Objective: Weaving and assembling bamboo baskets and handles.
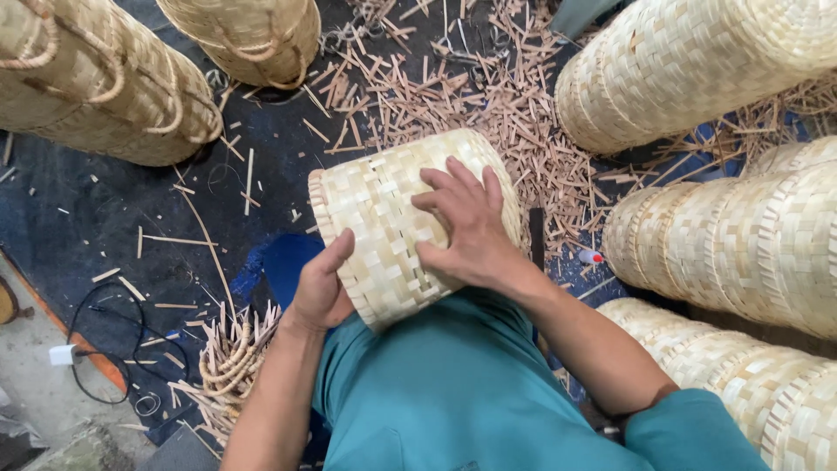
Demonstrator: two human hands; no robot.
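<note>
A pale woven bamboo basket (384, 201) lies on its side across my lap, its rim toward the left. My right hand (466, 227) rests flat on its upper side, fingers spread and pressing the weave. Along the basket's near lower edge, my left hand (321, 288) grips it with the thumb on top. I wear a teal shirt (453, 392).
Stacks of woven baskets lie on the right (750, 253) and top right (689, 61). Baskets with rope handles (105, 87) sit at the top left. Cut bamboo slivers (488, 96) litter the dark floor. A bundle of rope handles (228, 362) and a black cable (87, 349) lie at lower left.
</note>
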